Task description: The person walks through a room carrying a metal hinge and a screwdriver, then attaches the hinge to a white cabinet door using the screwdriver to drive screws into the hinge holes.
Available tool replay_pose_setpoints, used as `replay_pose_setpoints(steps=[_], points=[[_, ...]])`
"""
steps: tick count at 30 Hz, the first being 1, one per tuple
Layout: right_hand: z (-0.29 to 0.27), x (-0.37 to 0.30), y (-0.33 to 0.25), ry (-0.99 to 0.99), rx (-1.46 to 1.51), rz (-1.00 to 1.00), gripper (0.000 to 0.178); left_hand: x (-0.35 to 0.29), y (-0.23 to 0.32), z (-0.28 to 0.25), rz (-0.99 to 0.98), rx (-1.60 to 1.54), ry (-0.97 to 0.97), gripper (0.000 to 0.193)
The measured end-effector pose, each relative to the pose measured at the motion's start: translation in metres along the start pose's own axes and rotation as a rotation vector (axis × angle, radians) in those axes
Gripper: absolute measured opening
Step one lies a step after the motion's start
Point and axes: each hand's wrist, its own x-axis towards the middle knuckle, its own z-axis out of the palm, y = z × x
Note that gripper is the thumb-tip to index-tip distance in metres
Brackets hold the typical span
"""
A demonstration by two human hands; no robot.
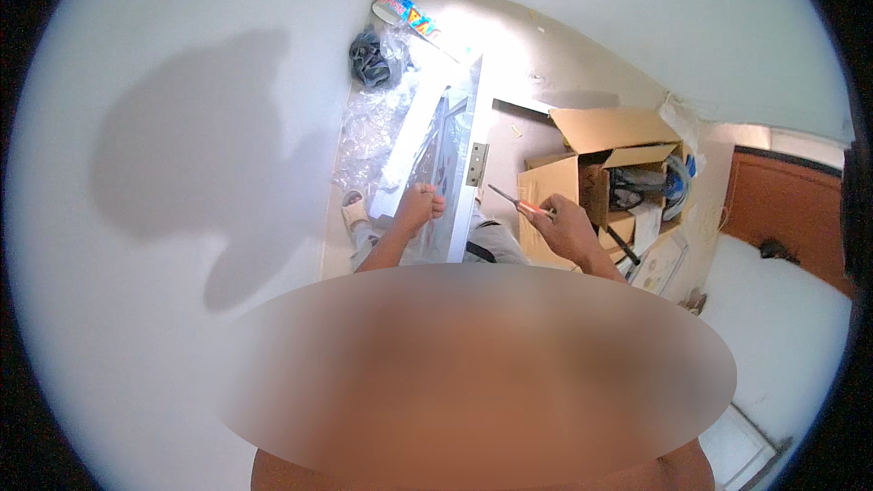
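Note:
My right hand (566, 223) is closed round the handle of a screwdriver (530, 207) with an orange grip. Its dark shaft points left toward a metal hinge (476, 165), with a small gap between them. The hinge sits on the edge of a white-framed panel (464, 218) that stands between my legs. To the left of that edge, my left hand (420, 207) has its fingers curled in beside the panel's inner side. Whatever those fingers may hold is too small or hidden to see.
On the right an open cardboard box (591, 141) holds cables and other items. Crumpled clear plastic (364, 132) and a dark bag (369, 59) lie along the left wall. A colourful printed strip (406, 14) is in the far corner. A brown door (787, 214) stands far right.

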Motion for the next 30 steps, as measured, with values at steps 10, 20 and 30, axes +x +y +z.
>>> replay_pose_setpoints(steps=[10, 20, 30], points=[[0.078, -0.051, 0.048, 0.057, 0.536, 0.036, 0.035, -0.043, 0.028, -0.001, -0.114, -0.092, -0.160, 0.039], [0.075, -0.055, 0.057, 0.109, 0.713, 0.059, 0.033, -0.029, 0.054, 0.019, -0.154, -0.107, -0.255, 0.032], [0.072, -0.060, 0.055, 0.078, 0.794, 0.052, 0.031, -0.030, 0.051, 0.027, -0.208, -0.275, -0.364, 0.013]])
